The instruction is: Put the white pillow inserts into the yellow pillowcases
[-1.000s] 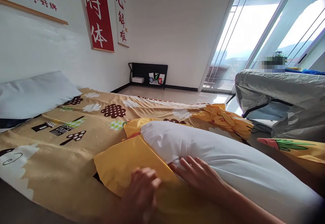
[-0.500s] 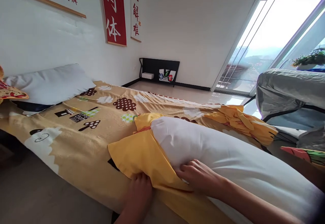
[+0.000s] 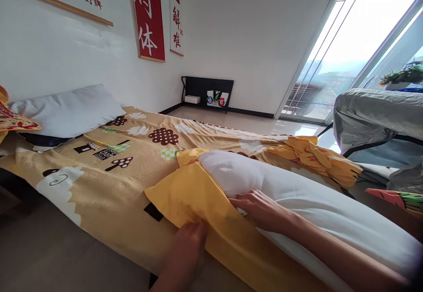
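Note:
A white pillow (image 3: 307,201) lies on the bed, its far left end tucked into a yellow pillowcase (image 3: 185,190). My left hand (image 3: 191,241) is closed on the lower edge of the pillowcase, bunching the fabric; its fingertips are partly hidden. At the pillowcase's opening, my right hand (image 3: 259,208) is closed on the near side of the white pillow, with its fingertips beside the yellow edge. Exactly how much cloth those fingers hold cannot be seen. The pillowcase also runs along the pillow's near side toward the bottom of the view.
A tan patterned sheet (image 3: 139,177) covers the bed. Another white pillow (image 3: 69,111) rests at the left, and crumpled yellow cloth (image 3: 317,159) at the far right edge. A grey covered piece of furniture (image 3: 376,115) stands by the glass door; a black shelf (image 3: 205,84) is behind.
My left hand has shifted slightly right, drawing the pillowcase edge with it and uncovering more of a black patch on the sheet. My right hand has moved slightly up along the pillow.

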`<state>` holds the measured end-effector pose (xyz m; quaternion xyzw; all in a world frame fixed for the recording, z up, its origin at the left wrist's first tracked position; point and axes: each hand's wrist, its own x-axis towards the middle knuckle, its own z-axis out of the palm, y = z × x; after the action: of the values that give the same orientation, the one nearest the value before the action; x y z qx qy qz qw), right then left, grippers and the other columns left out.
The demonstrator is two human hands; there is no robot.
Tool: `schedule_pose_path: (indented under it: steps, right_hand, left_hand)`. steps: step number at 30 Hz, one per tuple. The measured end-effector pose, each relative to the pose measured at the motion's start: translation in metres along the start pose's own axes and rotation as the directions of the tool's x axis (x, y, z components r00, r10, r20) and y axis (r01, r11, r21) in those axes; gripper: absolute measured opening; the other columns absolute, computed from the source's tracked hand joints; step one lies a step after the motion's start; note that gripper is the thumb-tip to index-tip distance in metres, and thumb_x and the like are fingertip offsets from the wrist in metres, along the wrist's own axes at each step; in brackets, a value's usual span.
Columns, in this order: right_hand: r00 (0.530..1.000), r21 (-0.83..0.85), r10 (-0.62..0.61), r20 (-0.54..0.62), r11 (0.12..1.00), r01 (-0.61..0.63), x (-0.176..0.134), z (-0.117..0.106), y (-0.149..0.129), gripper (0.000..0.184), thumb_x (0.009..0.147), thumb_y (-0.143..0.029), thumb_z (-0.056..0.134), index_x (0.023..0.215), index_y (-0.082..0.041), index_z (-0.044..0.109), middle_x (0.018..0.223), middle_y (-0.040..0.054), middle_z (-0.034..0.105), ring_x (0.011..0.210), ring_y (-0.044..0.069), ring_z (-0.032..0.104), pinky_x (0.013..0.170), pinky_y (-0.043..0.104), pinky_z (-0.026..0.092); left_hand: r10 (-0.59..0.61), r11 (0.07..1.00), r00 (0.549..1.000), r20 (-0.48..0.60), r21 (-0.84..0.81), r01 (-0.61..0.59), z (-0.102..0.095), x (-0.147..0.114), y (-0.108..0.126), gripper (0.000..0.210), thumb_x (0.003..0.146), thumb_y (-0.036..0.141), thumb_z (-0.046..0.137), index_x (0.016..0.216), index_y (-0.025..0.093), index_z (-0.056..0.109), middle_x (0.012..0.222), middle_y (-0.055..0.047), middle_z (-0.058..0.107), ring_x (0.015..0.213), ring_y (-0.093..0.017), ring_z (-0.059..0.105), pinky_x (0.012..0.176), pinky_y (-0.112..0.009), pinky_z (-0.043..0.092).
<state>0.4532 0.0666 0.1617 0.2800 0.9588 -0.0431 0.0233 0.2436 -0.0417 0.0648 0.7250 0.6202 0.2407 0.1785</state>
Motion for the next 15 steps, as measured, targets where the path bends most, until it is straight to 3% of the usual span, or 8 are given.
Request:
schedule_pose_path:
  steps: [5,7,9,12,15]
  right_hand:
    - [0.996,-0.107,0.001,0.087,0.994,0.008,0.006,0.024,-0.013,0.017,0.081,-0.014,0.052,0.090,-0.022,0.065,0.075,0.0024,0.068,0.065,0.015,0.060,0.056,0.026,0.031]
    - [0.995,-0.155,0.037,0.087,0.988,-0.023,0.008,0.017,-0.012,0.017,0.083,-0.014,0.051,0.088,-0.021,0.065,0.074,0.0027,0.067,0.063,0.015,0.059,0.055,0.026,0.030]
    - [0.996,-0.144,0.088,-0.010,0.986,-0.088,0.012,0.001,-0.006,0.021,0.085,-0.015,0.050,0.098,-0.023,0.065,0.079,0.0021,0.067,0.065,0.015,0.059,0.055,0.026,0.029]
    - [0.991,-0.075,0.091,-0.094,0.992,-0.098,0.020,-0.012,0.002,0.029,0.084,-0.016,0.050,0.106,-0.028,0.064,0.085,0.0008,0.067,0.068,0.015,0.058,0.057,0.026,0.029]
    - [1.000,-0.067,-0.011,0.027,0.998,0.012,0.024,0.009,-0.001,0.020,0.083,-0.017,0.051,0.093,-0.024,0.067,0.076,0.0012,0.066,0.064,0.015,0.054,0.056,0.028,0.026]
  left_hand:
    - [-0.005,0.997,1.000,-0.030,-0.077,0.003,0.015,0.012,0.012,0.029,0.094,0.019,0.031,0.095,0.020,0.060,0.091,-0.010,0.069,0.087,-0.025,0.065,0.072,-0.034,0.046]
    - [0.033,0.999,0.996,0.078,-0.022,-0.031,0.025,0.014,0.012,0.023,0.090,0.016,0.038,0.092,0.019,0.060,0.091,-0.010,0.070,0.087,-0.025,0.066,0.073,-0.034,0.047]
    - [0.075,0.992,0.969,0.237,0.082,-0.097,0.029,0.014,0.011,0.018,0.084,0.011,0.045,0.085,0.018,0.061,0.088,-0.010,0.070,0.084,-0.026,0.066,0.072,-0.034,0.046]
    - [0.169,0.967,0.909,0.381,0.115,-0.228,0.016,0.011,0.007,0.018,0.080,0.008,0.049,0.085,0.018,0.063,0.089,-0.009,0.071,0.083,-0.025,0.067,0.072,-0.032,0.047]
    - [0.293,0.951,0.898,0.329,-0.004,-0.309,-0.009,0.008,0.002,0.020,0.085,0.014,0.047,0.096,0.022,0.063,0.100,-0.007,0.071,0.090,-0.022,0.066,0.074,-0.028,0.046]
